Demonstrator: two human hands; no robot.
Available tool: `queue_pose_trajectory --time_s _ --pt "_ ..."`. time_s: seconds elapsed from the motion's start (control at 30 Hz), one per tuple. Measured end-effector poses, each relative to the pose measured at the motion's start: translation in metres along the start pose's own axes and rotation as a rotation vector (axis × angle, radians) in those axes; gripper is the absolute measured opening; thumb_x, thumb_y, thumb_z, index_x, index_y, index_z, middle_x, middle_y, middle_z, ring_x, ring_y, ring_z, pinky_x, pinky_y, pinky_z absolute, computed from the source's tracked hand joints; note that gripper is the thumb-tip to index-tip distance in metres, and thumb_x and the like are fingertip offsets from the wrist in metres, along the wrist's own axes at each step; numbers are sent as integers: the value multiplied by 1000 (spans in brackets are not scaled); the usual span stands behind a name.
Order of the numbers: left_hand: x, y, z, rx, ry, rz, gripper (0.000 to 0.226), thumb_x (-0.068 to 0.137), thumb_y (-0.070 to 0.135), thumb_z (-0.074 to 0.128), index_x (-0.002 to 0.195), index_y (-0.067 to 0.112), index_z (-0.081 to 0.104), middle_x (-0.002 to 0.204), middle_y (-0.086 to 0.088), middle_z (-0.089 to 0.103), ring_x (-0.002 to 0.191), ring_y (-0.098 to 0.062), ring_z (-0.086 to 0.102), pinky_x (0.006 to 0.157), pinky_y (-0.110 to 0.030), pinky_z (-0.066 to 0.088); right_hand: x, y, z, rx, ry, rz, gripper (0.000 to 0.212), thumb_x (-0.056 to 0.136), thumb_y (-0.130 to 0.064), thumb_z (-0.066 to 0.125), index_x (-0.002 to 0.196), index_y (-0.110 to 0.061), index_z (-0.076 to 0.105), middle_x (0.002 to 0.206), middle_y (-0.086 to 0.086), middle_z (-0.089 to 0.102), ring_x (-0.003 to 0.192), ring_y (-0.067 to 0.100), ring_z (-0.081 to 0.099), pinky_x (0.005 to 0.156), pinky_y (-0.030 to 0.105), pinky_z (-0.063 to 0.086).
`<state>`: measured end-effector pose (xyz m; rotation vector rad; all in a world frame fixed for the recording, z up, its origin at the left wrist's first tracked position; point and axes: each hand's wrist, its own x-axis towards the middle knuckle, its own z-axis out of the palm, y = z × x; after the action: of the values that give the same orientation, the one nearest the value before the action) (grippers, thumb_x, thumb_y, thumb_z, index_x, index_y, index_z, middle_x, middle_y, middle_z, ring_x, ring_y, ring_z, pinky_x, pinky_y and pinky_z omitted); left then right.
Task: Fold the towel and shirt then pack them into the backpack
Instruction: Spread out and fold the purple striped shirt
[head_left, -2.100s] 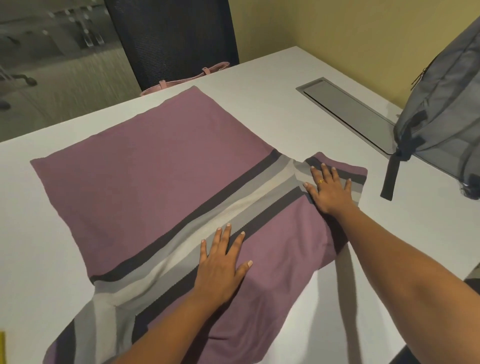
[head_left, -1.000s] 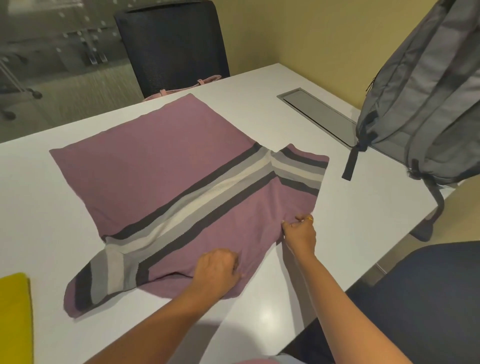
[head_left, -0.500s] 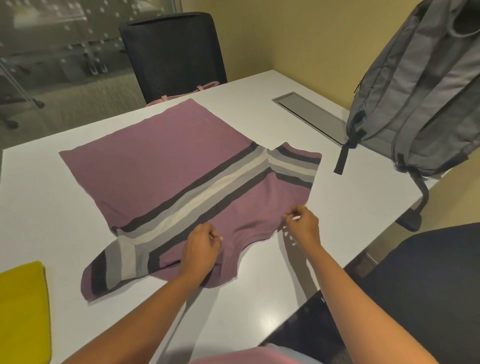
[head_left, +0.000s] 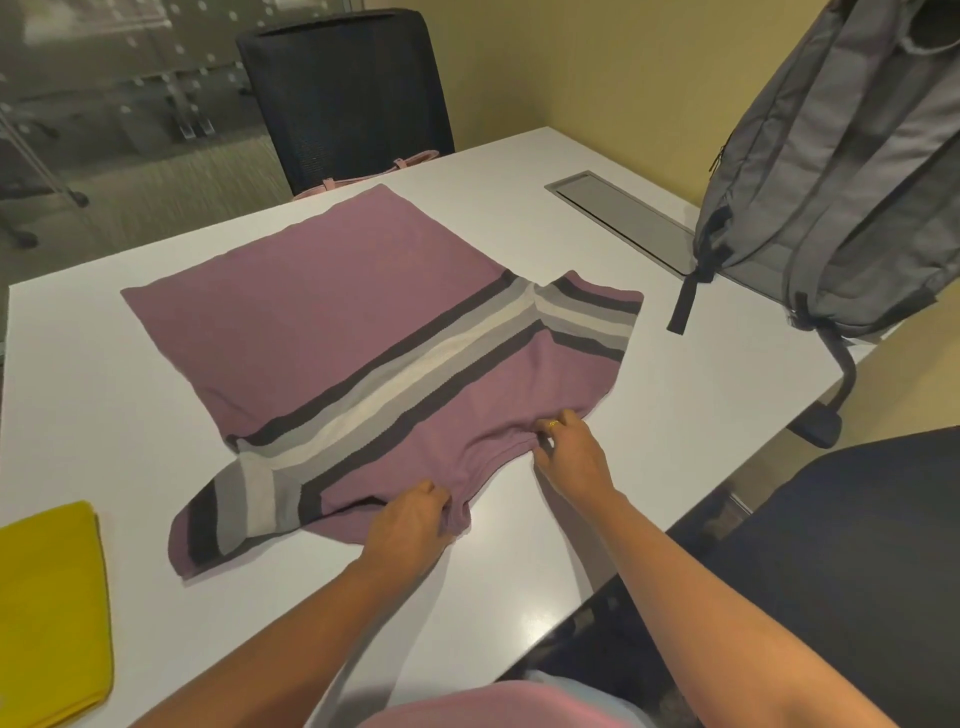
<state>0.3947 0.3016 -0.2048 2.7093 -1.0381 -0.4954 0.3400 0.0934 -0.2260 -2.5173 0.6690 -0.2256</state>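
Shirt (head_left: 332, 322), mauve with a grey striped band, lies spread flat on the white table (head_left: 519, 571), sleeves out to either side, its near edge bunched. We find the grey backpack (head_left: 857, 182) standing at the table's far right, well apart from it, and the yellow towel (head_left: 52, 613) at the near left. The left hand (head_left: 410, 525) and right hand (head_left: 569, 449) each pinch that near edge with curled fingers, the cloth reaching away from both grips.

shirt (head_left: 332, 332): mauve with a grey, white and dark stripe band, spread flat on the table (head_left: 675, 405), near edge bunched
towel (head_left: 52, 613): yellow, flat, near-left
backpack (head_left: 841, 182): grey, upright, far-right
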Motion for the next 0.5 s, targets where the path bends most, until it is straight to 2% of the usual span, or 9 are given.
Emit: queue_pose_trajectory --time_s 0.07,0.2,0.3,0.37,0.43,0.5 --pt "1 -3 -2 -26 7 14 28 92 23 55 116 10 60 101 -1 53 101 -21 58 70 -21 36 3 2 -7 -51 -29 9 24 87 -19 57 107 -8 65 104 9 58 100 26 54 75 29 43" --pt "3 -5 -15 -159 55 109 28 88 19 56 114 11 65 107 -4 63 99 -18 57 71 -22 40 6 4 -36 -74 -52 29 22 81 -23 57 93 -10 69 91 4 65 87 22 58 67 26 43" --pt "3 -2 -25 -293 49 149 35 76 29 54 102 9 67 93 1 64 89 -17 58 74 -29 48 10 3 -61 -90 -32 34 21 80 -24 58 87 -8 70 87 4 67 77 20 58 62 24 40" --pt "2 1 -25 -329 -48 163 38 72 33 50 97 10 65 85 5 61 78 -14 57 71 -30 48 13 3 -69 -138 -49 42 22 81 -27 59 86 -10 71 87 3 67 76 18 58 63 25 42" --pt "1 1 -19 -256 -189 196 30 80 32 57 102 13 65 85 6 61 77 -12 56 69 -26 46 16 3 -72 -237 -195 75 24 83 -31 59 90 -12 70 90 3 68 78 18 60 66 27 48" --pt "-3 -1 -10 -192 -247 247 25 85 29 59 105 15 65 90 5 65 78 -9 56 68 -23 44 16 3 -70 -337 -347 137 26 84 -34 58 94 -12 67 93 4 67 80 20 60 66 28 47"
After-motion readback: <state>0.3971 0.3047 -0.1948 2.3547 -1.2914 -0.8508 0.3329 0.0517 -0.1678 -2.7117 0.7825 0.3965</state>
